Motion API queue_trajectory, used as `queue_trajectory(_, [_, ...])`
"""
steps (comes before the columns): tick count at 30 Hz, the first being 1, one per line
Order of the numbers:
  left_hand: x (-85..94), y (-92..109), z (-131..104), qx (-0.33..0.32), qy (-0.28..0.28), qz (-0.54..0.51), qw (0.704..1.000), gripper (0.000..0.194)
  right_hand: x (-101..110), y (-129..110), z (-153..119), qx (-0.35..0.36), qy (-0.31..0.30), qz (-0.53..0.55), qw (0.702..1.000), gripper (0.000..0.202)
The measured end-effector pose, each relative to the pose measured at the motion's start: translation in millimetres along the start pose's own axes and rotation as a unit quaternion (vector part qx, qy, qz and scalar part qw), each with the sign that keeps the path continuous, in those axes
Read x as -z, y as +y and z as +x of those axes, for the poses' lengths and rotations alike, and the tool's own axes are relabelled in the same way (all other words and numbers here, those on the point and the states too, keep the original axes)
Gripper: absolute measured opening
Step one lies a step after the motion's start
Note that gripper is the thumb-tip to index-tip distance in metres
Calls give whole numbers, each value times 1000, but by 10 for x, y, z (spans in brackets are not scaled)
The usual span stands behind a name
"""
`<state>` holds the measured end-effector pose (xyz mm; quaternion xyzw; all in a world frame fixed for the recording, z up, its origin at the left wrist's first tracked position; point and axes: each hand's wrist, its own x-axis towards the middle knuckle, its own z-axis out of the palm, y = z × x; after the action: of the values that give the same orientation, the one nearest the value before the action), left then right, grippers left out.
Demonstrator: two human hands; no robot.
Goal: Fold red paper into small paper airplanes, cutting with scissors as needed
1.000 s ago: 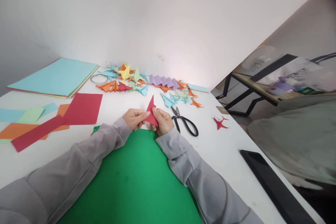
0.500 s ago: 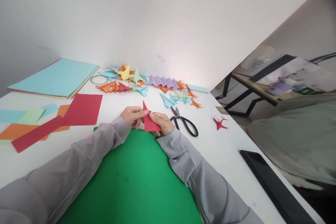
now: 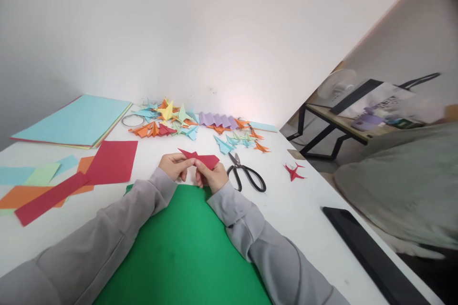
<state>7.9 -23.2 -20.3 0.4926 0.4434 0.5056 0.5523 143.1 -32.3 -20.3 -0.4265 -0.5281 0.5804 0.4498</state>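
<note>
A folded piece of red paper (image 3: 206, 159) is pinched between my two hands, a little above the near part of the white table. My left hand (image 3: 176, 167) grips its left side with thumb and fingers, and a pointed tip sticks out beyond them. On the other side my right hand (image 3: 212, 175) is closed on the lower edge, thumb on top. The two thumbs almost meet at the middle of the paper. Black-handled scissors (image 3: 246, 171) lie just right of my right hand, blades slightly apart. Below my hands is a green sheet (image 3: 182, 248).
Folded paper figures (image 3: 166, 112) in several colours are heaped along the wall. Red paper pieces (image 3: 112, 162) overlap coloured strips at left, near a stack of large sheets (image 3: 75, 121). A red figure (image 3: 294, 171) and a black flat object (image 3: 368, 252) lie at right.
The red paper has turned: its point was upward and now aims left, with the wide part at right. Both hands still hold it. The view has tilted slightly.
</note>
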Motion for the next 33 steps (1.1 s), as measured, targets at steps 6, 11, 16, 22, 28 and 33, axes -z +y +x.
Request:
queue_trajectory(6, [27,-35,39,39,10,-55,998,31,-9,38,29,23,-23,-7,999,46])
queue_trajectory(11, [37,-15,28,16,55,-66,996,39,-102,19,74,32,30,-18,999,32])
queue_trajectory(16, [77,-38,77,42,44,-115,992,40,-162,-74,83,27,45,-25,998,27])
queue_trajectory(22, [112,-51,102,36,61,-104,992,41,-165,-90,80,6,62,-4,998,26])
queue_trajectory(28, [90,30,27,21,48,-60,997,40,-113,-65,81,23,29,18,999,29])
queue_trajectory(33, [70,79,11,37,22,-89,995,39,-9,-8,137,16,41,74,996,26])
